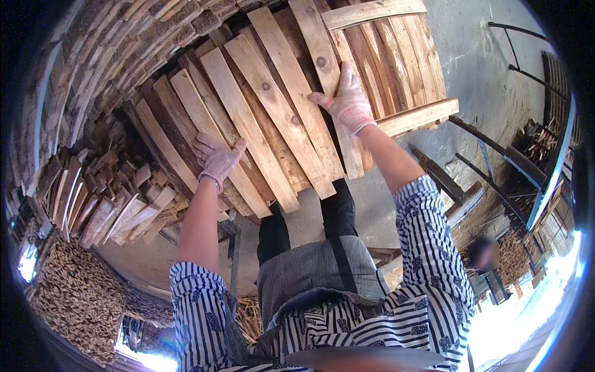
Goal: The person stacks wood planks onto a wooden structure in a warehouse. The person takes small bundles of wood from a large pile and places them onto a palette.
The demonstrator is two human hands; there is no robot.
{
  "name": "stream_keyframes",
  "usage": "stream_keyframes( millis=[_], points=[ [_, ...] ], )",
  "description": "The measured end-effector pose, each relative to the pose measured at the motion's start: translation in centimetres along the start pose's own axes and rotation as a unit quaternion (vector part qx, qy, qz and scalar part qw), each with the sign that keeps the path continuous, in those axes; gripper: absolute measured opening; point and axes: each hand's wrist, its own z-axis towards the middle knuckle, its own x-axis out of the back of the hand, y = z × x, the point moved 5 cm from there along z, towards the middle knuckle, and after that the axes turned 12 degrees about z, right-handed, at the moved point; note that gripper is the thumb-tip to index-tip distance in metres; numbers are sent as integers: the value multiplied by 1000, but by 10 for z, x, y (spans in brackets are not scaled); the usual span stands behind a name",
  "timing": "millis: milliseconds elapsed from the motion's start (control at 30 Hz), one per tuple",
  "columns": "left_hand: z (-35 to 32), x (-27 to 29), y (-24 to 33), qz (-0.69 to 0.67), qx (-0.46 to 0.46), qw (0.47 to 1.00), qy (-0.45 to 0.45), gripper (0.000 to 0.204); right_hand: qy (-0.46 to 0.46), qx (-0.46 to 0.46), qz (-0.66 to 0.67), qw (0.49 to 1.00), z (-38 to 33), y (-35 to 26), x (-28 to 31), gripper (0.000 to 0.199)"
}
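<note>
My left hand (218, 162), in a pale knit glove, rests on the wooden boards at the left part of the stack, its thumb spread away from its fingers. Under and beside it runs a light wooden board (198, 111). My right hand (350, 106), gloved too, lies with thumb and fingers apart across a knotted wooden board (319, 56). Between both hands, several rough boards (266, 87) lie side by side, some with dark gaps or bark-brown wood between them. I cannot see either hand closed round a board.
Right of my hands, crosswise wood strips (418, 118) lie over more planks. High wood stacks (87, 68) line the left, with loose offcuts (130, 214) below. Dark metal bars (496, 173) stand at the right above the concrete floor (462, 56). Another person (483, 253) is blurred at the lower right.
</note>
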Motion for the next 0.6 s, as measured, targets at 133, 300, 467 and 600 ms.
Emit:
stream_keyframes(
  millis=[133, 300, 467, 600],
  points=[
    [18, -8, 14, 31, -15, 998, 43, 144, 9, 15, 98, 995, 40, 42, -1, 115],
    [5, -1, 14, -11, -31, 999, 34, 144, -25, 25, 210, 977, 30, 27, -17, 101],
    [15, -7, 18, -3, -36, 998, 56, 145, -7, 55, 94, 994, 14, 4, -31, 114],
    [18, -16, -2, 13, -14, 999, 48, 147, -68, -55, -12, 996, 8, -15, -31, 115]
  ],
)
